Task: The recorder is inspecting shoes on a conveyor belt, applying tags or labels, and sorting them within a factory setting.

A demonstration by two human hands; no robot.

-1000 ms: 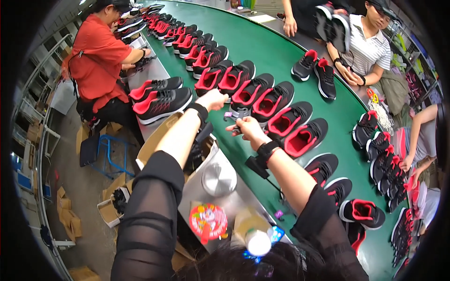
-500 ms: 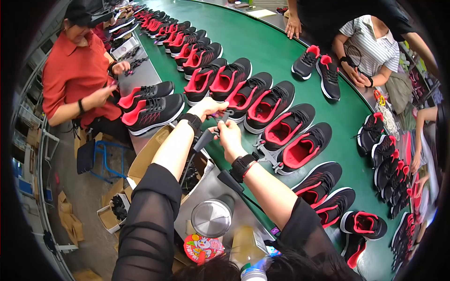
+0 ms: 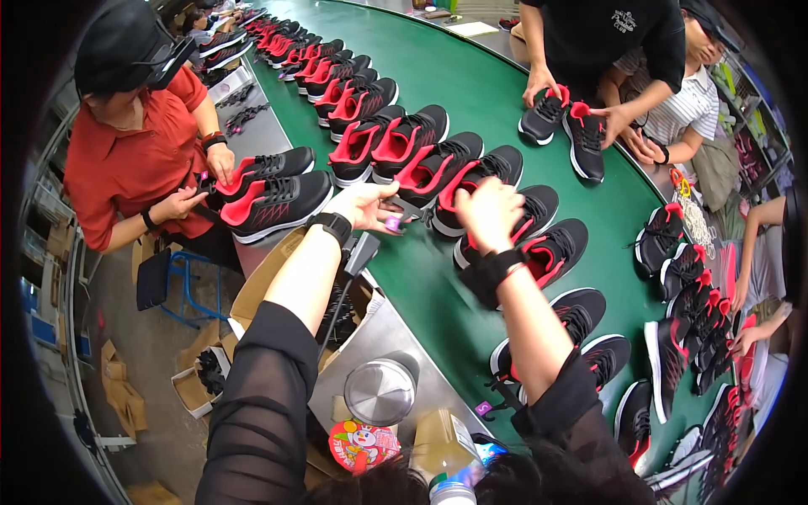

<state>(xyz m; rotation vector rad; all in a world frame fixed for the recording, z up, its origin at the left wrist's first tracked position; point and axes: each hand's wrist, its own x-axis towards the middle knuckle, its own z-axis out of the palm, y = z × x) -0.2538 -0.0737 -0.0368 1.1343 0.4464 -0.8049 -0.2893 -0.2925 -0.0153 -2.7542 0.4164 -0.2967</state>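
3 co-workers are near the belt (image 3: 454, 76) in the head view: 1 in red (image 3: 139, 143) at 10 o'clock, touching 2 shoes (image 3: 290, 198); 1 in black (image 3: 619, 42) at 1 o'clock, with hands on 2 others (image 3: 582, 151); 1 in stripes (image 3: 690, 109) at 2 o'clock. Toward 6 o'clock are 1 steel lid (image 3: 380, 392), 1 red disc (image 3: 362, 446) and 1 bottle (image 3: 442, 442), partly behind hair at the lower edge. 1 carton (image 3: 265, 278) lies beside the left forearm, 1 stool (image 3: 153, 276) farther out at 9 o'clock.

In the near row, 6 shoes (image 3: 459, 151) run from 11 to 2 o'clock, toes toward about 2, long axes from 8 to 2. The right hand (image 3: 491, 215), blurred, blocks some of them; its fingers are half curled, and I cannot tell if they grip anything. 1 grey clip (image 3: 410, 210) with a purple tag (image 3: 393, 224) is at the left hand (image 3: 362, 206), pinched between slightly parted thumb and fingers, just beside the row. Its long axis cannot be told.
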